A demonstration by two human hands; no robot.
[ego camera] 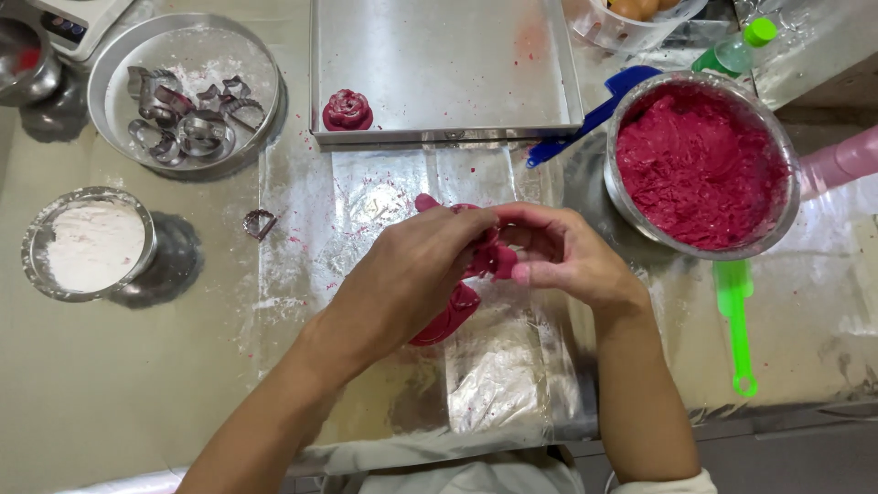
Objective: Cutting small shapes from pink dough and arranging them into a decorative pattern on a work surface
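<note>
- Seen from my remote feed: a piece of magenta dough sits at the centre of the desk, pinched between both hands above a floured plastic sheet.
- My left hand has its grip narrowed on the dough from above; my right hand curls in, fingertips pressing the same piece.
- Beyond the hands, a finished dough rose stands on the near edge of a metal tray.
- To the right, a steel bowl holds more magenta dough, with a blue spatula behind it and a green spatula in front.
- To the left, a small bowl of flour, a round pan of metal cutters, one loose cutter.
- The desk is covered in a shiny, dusted, stained surface.
- The dough's lower shape is hidden under my left hand; far-edge items are cut off.
</note>
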